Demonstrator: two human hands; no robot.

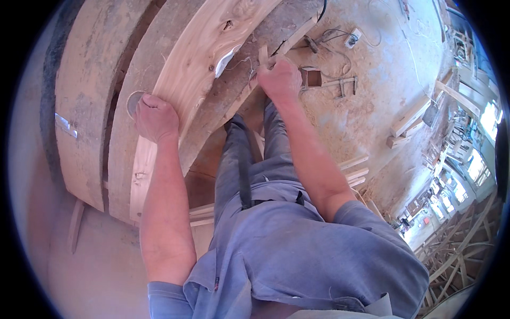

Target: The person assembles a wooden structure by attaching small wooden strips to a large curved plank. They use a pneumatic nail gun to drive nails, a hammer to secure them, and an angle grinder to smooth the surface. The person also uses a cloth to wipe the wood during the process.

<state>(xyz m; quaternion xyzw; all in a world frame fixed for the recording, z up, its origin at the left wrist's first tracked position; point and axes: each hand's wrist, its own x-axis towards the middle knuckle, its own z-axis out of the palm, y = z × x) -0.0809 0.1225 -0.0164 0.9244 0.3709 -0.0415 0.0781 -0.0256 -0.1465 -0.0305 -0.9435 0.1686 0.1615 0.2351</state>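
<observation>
Seemingly, the left hand [156,118] is curling closed over the pale plank [204,58]; the right hand [281,78] is clenching beside a wooden stub [263,55], its hold unclear. Between them, the plank could be shifting on the worktop [120,159] if pressure is falling unevenly.

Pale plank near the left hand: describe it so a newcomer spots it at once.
At upper left lie wide, dusty boards. On them, a long plank passes the left hand toward the top edge. Clean, pale grain with a dark knot sets it apart from its dull neighbours.
</observation>
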